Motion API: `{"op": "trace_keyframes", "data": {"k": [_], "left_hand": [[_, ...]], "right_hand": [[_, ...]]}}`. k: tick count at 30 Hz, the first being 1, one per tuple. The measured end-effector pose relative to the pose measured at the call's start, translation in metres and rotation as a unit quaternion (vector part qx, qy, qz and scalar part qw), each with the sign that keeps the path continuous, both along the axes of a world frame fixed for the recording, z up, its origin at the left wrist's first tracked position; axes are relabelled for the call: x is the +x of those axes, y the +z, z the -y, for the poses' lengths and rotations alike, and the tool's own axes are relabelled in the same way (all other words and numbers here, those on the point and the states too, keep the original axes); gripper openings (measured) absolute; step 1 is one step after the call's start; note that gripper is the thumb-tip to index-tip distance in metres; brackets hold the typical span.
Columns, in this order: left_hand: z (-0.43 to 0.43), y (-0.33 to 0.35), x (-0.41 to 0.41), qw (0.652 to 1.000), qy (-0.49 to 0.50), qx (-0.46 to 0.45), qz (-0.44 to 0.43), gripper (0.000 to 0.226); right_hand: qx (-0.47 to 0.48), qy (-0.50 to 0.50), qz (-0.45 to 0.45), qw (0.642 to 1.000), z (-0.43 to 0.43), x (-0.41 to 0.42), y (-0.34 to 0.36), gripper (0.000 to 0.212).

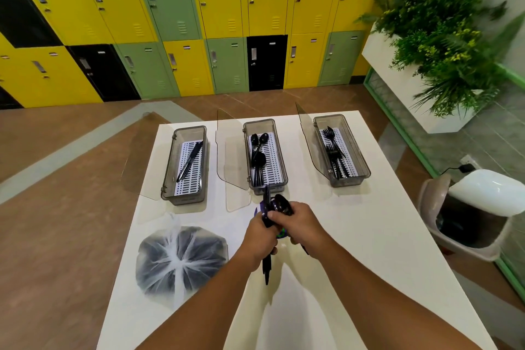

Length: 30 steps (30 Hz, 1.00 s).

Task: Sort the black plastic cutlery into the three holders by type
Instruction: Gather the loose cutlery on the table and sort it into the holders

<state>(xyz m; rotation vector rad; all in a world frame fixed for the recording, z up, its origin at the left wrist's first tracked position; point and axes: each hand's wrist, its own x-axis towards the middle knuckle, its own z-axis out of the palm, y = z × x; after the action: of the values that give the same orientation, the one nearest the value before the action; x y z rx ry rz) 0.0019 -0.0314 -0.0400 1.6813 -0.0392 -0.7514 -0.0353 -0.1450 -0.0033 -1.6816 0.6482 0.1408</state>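
Note:
Three smoky clear holders with open lids stand in a row on the white table. The left holder has black knives, the middle holder has black spoons, the right holder has black forks. Over the table's middle, just in front of the middle holder, both hands meet around a bundle of black cutlery. My left hand grips the handles, which hang below it. My right hand closes on the upper ends, where a spoon bowl shows.
A knotted translucent plastic bag with dark contents lies on the table's near left. A lidded bin stands on the floor to the right. A white planter hangs at the far right. Coloured lockers line the back wall.

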Motion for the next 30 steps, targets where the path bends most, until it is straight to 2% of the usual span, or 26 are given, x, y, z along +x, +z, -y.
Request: {"op": "trace_keyframes", "data": {"k": [1,6,10,14,19,23,30], "left_hand": [[0.0,0.001,0.0,1.0,-0.001,-0.003,-0.001,0.02],[-0.002,0.002,0.0,0.999,-0.019,-0.037,-0.007,0.017],[-0.004,0.005,-0.001,0.997,-0.026,-0.069,-0.016,0.012],[-0.005,0.002,0.001,0.998,-0.013,-0.058,-0.019,0.019],[-0.003,0.001,-0.001,0.997,-0.046,-0.055,-0.019,0.021],[-0.001,0.0,-0.001,0.998,-0.046,-0.039,-0.016,0.042],[0.001,-0.002,0.004,0.999,-0.022,-0.044,0.005,0.057]], "right_hand": [[-0.003,-0.003,-0.005,1.0,0.001,0.001,0.0,0.001],[-0.034,-0.055,-0.023,0.998,0.01,0.008,0.002,0.011],[-0.023,-0.136,0.001,0.99,0.021,0.017,-0.005,0.009],[-0.004,-0.19,0.031,0.981,0.03,0.02,-0.002,0.007],[0.018,-0.184,0.044,0.982,0.028,0.024,-0.005,0.007],[0.062,-0.218,0.062,0.972,0.028,0.024,-0.004,0.01],[0.056,-0.125,-0.002,0.991,0.02,0.013,0.004,0.013]]}}
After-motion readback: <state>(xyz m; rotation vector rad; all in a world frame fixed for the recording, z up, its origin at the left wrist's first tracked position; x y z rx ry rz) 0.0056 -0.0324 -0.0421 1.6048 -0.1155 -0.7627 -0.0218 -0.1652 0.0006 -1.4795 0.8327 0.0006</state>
